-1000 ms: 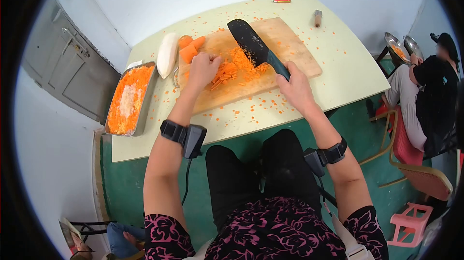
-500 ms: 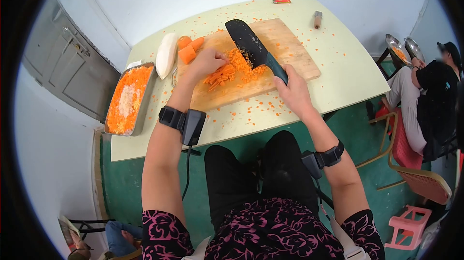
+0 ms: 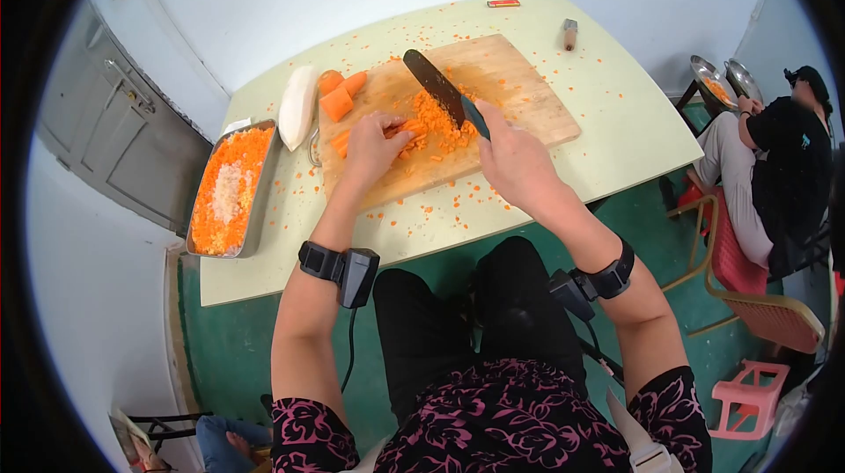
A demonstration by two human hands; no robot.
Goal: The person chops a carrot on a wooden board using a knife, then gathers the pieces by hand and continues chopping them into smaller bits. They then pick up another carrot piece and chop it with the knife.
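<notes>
My right hand (image 3: 519, 167) is wrapped around the handle of a dark-bladed kitchen knife (image 3: 433, 86). Its blade stands edge down at the chopped carrot (image 3: 434, 114) on a wooden cutting board (image 3: 541, 112). On the left of the blade, my left hand (image 3: 376, 149) presses curled fingers on a bunch of carrot sticks (image 3: 412, 140), partly hiding them. Larger carrot pieces (image 3: 336, 104) lie at the board's upper left corner. Beside them, on the table, is a peeled white radish (image 3: 297, 108).
A metal tray (image 3: 256, 209) of diced carrot with a pale heap stands at the table's left. A wooden-handled tool (image 3: 570, 34) and a small red packet (image 3: 503, 3) lie at the back. Carrot bits dot the table (image 3: 634, 134). A seated person (image 3: 783, 156) is at right, near metal bowls.
My left hand has moved down and right onto the carrot sticks. My right hand has turned the knife from lying tilted flat to edge down, shifting slightly left.
</notes>
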